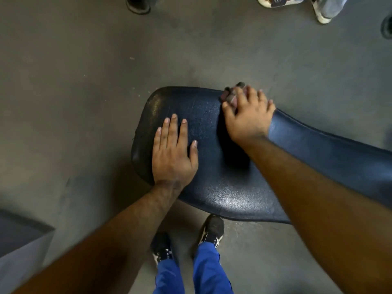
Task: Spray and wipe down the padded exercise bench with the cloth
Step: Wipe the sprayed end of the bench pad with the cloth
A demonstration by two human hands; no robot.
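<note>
The padded bench (229,187) is dark blue and textured, running from the centre toward the right edge, its rounded end on the left. My left hand (172,152) lies flat on the pad near that rounded end, fingers spread, holding nothing. My right hand (248,115) presses a small crumpled cloth (232,94) against the far edge of the pad; only a greyish-pink bit of the cloth shows past my fingers. No spray bottle is in view.
Grey concrete floor (84,102) surrounds the bench. My feet in black shoes (212,230) stand close under the near edge. Other people's shoes (322,9) are at the top edge. A grey padded surface (19,236) is at the lower left.
</note>
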